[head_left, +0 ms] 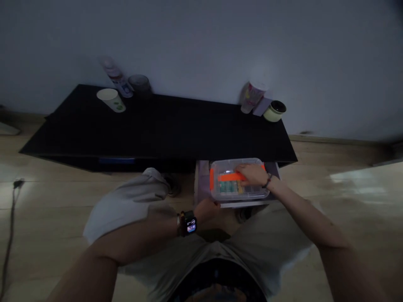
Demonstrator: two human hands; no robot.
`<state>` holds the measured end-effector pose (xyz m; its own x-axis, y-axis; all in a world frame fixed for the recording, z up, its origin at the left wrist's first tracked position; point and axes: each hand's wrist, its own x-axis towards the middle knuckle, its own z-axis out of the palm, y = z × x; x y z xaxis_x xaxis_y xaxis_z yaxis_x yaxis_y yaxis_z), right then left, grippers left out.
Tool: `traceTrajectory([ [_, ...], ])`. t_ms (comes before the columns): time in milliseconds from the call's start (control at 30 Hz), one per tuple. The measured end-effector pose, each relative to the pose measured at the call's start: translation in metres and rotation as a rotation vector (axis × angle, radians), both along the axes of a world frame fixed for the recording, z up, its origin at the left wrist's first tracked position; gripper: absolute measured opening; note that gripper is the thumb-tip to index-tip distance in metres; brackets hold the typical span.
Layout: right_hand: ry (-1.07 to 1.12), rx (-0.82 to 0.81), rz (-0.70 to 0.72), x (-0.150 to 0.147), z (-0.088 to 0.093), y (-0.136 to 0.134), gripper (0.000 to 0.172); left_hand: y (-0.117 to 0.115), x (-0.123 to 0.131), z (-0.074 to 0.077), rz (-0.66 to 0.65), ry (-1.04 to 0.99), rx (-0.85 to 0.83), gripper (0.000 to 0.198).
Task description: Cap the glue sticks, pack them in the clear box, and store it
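A clear plastic box (233,191) with orange latches and an orange handle lies in the pulled-out drawer (202,184) of a low black cabinet. My right hand (252,174) rests on the box's lid beside the handle, its fingers spread. At the drawer's front left corner is my left hand (208,209), with its fingers curled against the front edge. Through the lid, green and yellow items show inside the box.
On the black cabinet top (189,130) stand a paper cup (110,98), a spray bottle (118,82) and a dark container (141,85) at left. A patterned cup (252,96), a small box (262,107) and a jar (274,112) stand at right. A cable (11,222) lies on the floor.
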<state>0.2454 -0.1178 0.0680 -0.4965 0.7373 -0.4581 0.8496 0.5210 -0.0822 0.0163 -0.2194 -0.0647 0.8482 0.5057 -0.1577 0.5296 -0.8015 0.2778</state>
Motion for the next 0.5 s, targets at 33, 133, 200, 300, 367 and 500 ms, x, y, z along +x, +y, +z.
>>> traceTrajectory([
  [33,-0.007,-0.020,0.008,0.001,-0.009,0.001,0.039,-0.001,0.000,0.002,-0.004,0.016,0.000,0.030],
  [133,-0.040,-0.072,0.023,-0.002,-0.036,0.004,0.040,-0.002,0.001,0.007,-0.006,0.045,0.001,0.028],
  [200,-0.050,-0.096,0.019,-0.007,-0.054,0.005,0.043,-0.003,0.001,0.007,-0.008,0.054,0.002,0.026],
  [300,-0.014,-0.132,-0.006,-0.017,-0.080,0.005,0.044,-0.003,0.001,0.007,-0.011,0.061,0.002,0.024],
  [367,0.067,-0.180,-0.088,-0.025,-0.097,0.003,0.045,-0.003,0.000,0.007,-0.016,0.062,0.004,0.023],
  [500,0.352,-0.310,-0.414,-0.040,-0.121,-0.001,0.038,-0.004,0.000,0.009,-0.029,0.062,0.036,0.025],
])
